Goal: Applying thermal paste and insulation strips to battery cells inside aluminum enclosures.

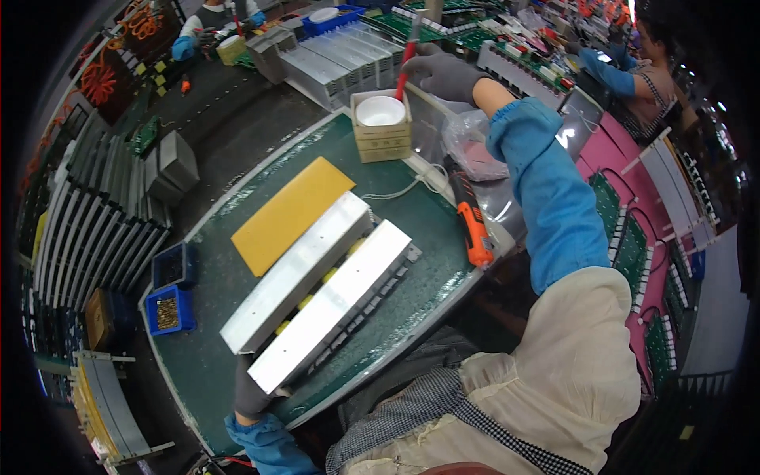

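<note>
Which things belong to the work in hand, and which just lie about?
Seemingly in use: red stick in right hand; box with white tub; metal bars at left hand.
Apparently lying about: orange-black tool; yellow sheet; blue bin.

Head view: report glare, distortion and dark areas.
Head view: glare whitens the front metal bar most; fisheye distortion curves the stacked strips at left; the picture's corners fall to black; bright reflections also streak the green table.
</note>
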Demonstrator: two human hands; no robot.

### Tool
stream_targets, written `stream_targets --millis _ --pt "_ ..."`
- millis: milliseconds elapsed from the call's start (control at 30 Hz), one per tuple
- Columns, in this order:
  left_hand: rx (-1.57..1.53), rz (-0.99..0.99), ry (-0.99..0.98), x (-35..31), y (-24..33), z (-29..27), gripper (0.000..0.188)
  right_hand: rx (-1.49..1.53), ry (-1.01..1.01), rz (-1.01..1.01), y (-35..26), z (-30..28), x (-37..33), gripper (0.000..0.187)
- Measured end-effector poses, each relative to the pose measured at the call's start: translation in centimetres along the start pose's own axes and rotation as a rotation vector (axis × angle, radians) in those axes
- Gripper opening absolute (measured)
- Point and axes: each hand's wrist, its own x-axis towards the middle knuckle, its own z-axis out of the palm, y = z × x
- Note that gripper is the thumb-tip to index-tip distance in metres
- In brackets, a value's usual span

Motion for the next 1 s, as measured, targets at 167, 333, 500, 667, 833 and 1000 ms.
stream_targets --millis 167,333,500,667,833,1000 --pt "-0.002 0.028 0.011 -0.1 0.2 0.2 0.136 -0.004 -0.526 0.207 -0.5 -6.0 -2.8 0.033" --pt "0.038 0.091 -0.006 0.0 0.6 0.4 0.134 -0.076 -0.961 0.340 -0.3 -6.0 -8.8 0.027" --pt "-0.176 0.045 -0.041 -0.3 1.9 1.4 0.136 -0.264 -0.818 0.275 1.9 0.2 -13.7 0.030" --pt "-0.137 -0.015 0.015 -1.1 1.0 1.1 0.134 -0.309 -0.753 0.341 2.1 0.9 -14.5 0.028" --pt "-0.145 -0.017 0.073 -1.3 0.7 1.3 0.134 -0.409 -0.700 0.249 2.1 0.7 -14.2 0.025" --pt "-0.155 -0.034 0.079 -1.5 -0.2 1.0 0.134 -0.405 -0.671 0.267 1.2 -0.3 -13.2 0.024"
